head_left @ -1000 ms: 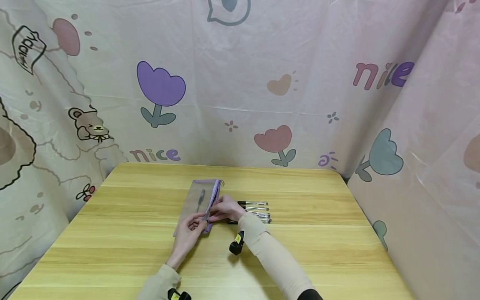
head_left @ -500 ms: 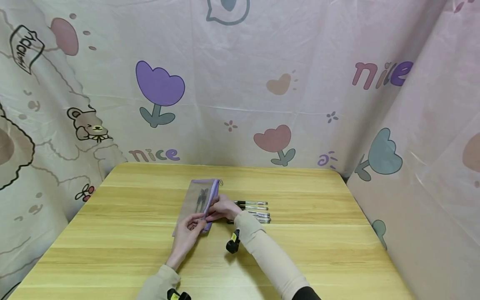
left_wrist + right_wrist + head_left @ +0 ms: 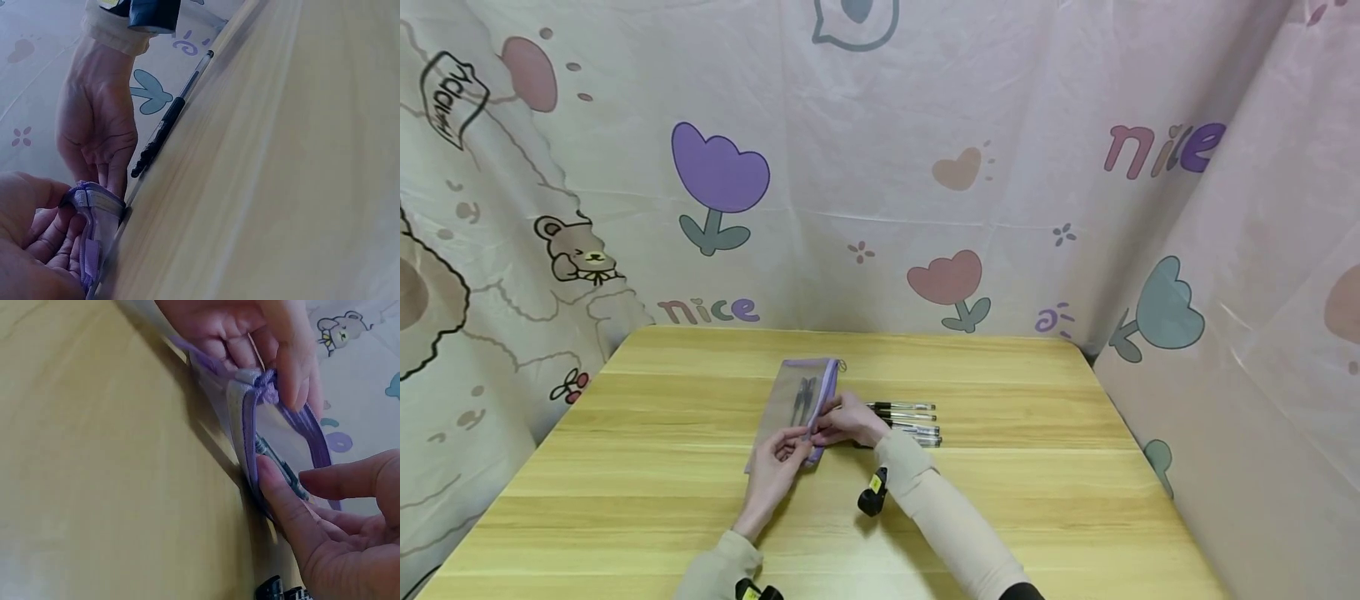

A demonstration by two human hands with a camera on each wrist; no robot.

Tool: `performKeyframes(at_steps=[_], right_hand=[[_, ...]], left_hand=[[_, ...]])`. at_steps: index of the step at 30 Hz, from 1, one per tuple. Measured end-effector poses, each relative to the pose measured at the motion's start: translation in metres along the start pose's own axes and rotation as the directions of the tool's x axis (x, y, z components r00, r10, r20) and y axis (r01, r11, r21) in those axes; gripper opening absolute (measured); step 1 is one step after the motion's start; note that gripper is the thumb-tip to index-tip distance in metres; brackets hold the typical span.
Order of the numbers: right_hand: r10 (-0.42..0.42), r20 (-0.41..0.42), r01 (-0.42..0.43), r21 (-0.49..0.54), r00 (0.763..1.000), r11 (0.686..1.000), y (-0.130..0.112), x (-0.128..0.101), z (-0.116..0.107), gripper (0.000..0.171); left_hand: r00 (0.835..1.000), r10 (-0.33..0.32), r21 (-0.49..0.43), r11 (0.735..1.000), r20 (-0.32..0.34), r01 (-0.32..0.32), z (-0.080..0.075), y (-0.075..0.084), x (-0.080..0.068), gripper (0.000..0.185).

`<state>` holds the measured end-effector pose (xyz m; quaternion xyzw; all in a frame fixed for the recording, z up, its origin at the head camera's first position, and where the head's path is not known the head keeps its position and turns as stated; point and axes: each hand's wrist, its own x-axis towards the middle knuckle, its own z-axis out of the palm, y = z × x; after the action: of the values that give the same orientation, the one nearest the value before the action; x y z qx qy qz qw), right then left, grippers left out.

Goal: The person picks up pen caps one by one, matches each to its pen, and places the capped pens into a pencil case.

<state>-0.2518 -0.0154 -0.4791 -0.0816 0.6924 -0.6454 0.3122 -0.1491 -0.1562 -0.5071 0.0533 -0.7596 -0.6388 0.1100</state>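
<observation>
A translucent mesh pencil pouch (image 3: pixel 796 410) with a purple zip edge lies on the wooden table (image 3: pixel 1037 467). Two dark pens (image 3: pixel 802 398) show inside it. My left hand (image 3: pixel 788 448) pinches the pouch's near corner (image 3: pixel 253 384). My right hand (image 3: pixel 829 428) is at the pouch's open zip edge (image 3: pixel 249 434), thumb (image 3: pixel 278 500) along the rim and fingers curled over it. A pen (image 3: pixel 279 464) inside the pouch lies just past that thumb. In the left wrist view the left hand (image 3: pixel 37 244) grips the purple edge (image 3: pixel 87 209), with the right hand (image 3: pixel 100 134) above it.
Several black-capped pens (image 3: pixel 913 421) lie in a row on the table just right of my right hand; one (image 3: pixel 170 122) shows in the left wrist view. Patterned fabric walls (image 3: pixel 880 167) close in the table at the back and both sides.
A second pen has gone into the pouch since one second ago. My right hand has stayed at the zip edge, its wrist shifting slightly; the left hand kept its pinch.
</observation>
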Motion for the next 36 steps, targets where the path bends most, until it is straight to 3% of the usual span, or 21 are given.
performKeyframes(at_steps=[7,10,14,20,28,36], right_hand=[[-0.140,-0.063,0.143,0.046,0.988,0.989,0.010,-0.021,-0.005,0.047],[-0.224,-0.060,0.221,-0.050,0.973,0.974,0.013,-0.035,-0.014,0.046],[-0.320,-0.035,0.307,-0.207,0.947,0.929,0.018,-0.056,-0.030,0.045],[-0.401,0.003,0.379,-0.332,0.916,0.864,0.029,-0.085,-0.058,0.041],[-0.421,-0.015,0.382,-0.392,0.907,0.837,0.038,-0.107,-0.098,0.041],[-0.471,-0.062,0.346,-0.596,0.880,0.725,0.043,-0.110,-0.120,0.027]], left_hand=[[0.999,-0.032,0.000,0.999,0.003,0.032,0.001,0.000,-0.001,0.030],[0.999,-0.045,-0.009,0.999,0.000,0.045,0.001,0.000,0.000,0.030],[0.999,-0.047,-0.011,0.999,-0.002,0.047,0.002,0.000,0.000,0.029],[0.999,-0.049,-0.014,0.999,0.006,0.049,0.002,0.000,0.001,0.029],[0.998,-0.056,-0.006,0.998,0.003,0.056,0.002,-0.001,0.000,0.028],[0.998,-0.059,-0.001,0.998,0.004,0.059,0.002,-0.002,0.001,0.029]])
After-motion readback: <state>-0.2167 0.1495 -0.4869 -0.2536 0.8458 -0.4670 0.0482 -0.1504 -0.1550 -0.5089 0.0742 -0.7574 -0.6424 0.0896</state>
